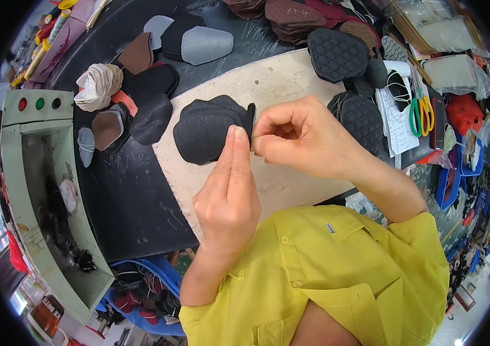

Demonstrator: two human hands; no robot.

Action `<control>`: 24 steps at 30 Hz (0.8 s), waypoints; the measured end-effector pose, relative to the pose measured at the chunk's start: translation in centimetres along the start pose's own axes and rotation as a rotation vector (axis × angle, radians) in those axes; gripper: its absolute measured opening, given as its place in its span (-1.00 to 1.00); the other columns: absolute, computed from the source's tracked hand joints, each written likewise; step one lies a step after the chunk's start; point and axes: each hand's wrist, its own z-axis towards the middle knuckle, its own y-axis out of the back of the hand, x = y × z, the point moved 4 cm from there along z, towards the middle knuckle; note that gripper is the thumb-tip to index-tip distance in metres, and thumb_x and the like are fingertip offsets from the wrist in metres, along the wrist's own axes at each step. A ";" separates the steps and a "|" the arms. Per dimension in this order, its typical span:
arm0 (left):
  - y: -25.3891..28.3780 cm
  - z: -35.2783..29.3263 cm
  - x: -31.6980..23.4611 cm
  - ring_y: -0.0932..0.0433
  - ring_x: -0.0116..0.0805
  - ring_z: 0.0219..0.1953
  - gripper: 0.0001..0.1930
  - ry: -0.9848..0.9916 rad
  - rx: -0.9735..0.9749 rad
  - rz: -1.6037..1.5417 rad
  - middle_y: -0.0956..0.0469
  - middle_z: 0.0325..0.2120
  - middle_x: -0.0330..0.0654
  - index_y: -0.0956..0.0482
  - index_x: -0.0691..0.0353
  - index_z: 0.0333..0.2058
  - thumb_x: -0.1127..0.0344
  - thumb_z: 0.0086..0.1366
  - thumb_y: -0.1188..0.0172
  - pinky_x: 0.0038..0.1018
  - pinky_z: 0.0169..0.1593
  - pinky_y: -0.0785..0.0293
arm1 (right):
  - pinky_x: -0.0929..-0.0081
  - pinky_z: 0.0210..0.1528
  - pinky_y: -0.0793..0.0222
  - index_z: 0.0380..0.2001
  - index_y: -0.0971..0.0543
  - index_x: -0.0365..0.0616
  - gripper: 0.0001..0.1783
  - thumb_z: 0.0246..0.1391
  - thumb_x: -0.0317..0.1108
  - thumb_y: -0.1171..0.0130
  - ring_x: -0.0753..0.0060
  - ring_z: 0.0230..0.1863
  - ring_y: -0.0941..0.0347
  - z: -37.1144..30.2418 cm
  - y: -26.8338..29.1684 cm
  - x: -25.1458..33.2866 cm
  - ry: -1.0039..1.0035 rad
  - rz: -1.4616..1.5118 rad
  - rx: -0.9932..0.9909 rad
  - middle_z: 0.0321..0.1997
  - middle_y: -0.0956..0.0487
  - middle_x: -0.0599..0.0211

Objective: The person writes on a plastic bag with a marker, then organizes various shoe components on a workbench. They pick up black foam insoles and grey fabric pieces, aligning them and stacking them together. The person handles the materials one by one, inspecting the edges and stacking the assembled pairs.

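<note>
Over a pale board (291, 75), a thin black piece (251, 113) is seen edge-on between my hands. My left hand (230, 199) has two long fingers pressed along its side, closed on it; the thumb is hidden. Thumb and fingertips of my right hand (302, 135) pinch at the same piece's edge from the right. Just left of it lies a small stack of rounded black fabric pieces (201, 131), partly covered by my left fingertips.
Quilted black pieces (337, 55) are piled at the board's right. Beside them are scissors (426, 115) on paper sheets (393, 124). At left stand a bundle of cream cloth strips (99, 86) and a green metal box (37, 112) with buttons. A blue basin (167, 274) sits below.
</note>
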 end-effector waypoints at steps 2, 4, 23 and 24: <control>0.3 0.1 -0.2 -0.64 -0.25 -0.48 -0.58 0.096 0.042 -0.107 -0.64 -0.19 0.10 -0.50 0.42 0.07 0.65 0.20 -0.15 -0.54 -0.38 -0.50 | 0.68 -0.35 -0.43 -0.45 -0.58 -0.35 -0.89 0.09 -0.49 -0.18 0.70 -0.45 -0.47 0.1 -0.1 -0.4 -0.009 0.021 -0.001 -0.50 -0.57 0.42; 0.4 0.1 0.1 -0.62 -0.29 -0.50 -0.59 0.168 0.074 -0.192 -0.64 -0.22 0.08 -0.51 0.41 0.07 0.64 0.22 -0.14 -0.56 -0.40 -0.47 | 0.68 -0.34 -0.44 -0.43 -0.58 -0.35 -0.88 0.09 -0.48 -0.18 0.70 -0.43 -0.48 0.1 -0.3 -1.2 -0.022 0.061 -0.003 -0.47 -0.58 0.42; 0.6 -0.4 0.7 -0.60 -0.43 -0.50 -0.57 0.317 0.147 -0.403 -0.61 -0.39 0.12 -0.48 0.36 0.12 0.61 0.25 -0.12 -0.59 -0.37 -0.44 | 0.64 -0.29 -0.50 -0.45 -0.63 -0.34 -0.89 0.06 -0.48 -0.21 0.62 -0.42 -0.55 0.4 -0.3 -1.4 -0.113 0.279 0.083 -0.47 -0.62 0.34; 0.7 -0.5 0.9 -0.53 -0.51 -0.51 -0.58 0.364 0.176 -0.445 -0.60 -0.42 0.03 -0.48 0.35 0.12 0.59 0.27 -0.12 -0.62 -0.38 -0.41 | 0.64 -0.29 -0.50 -0.45 -0.63 -0.34 -0.89 0.06 -0.48 -0.21 0.62 -0.42 -0.55 0.4 -0.2 -1.5 -0.116 0.289 0.085 -0.47 -0.62 0.34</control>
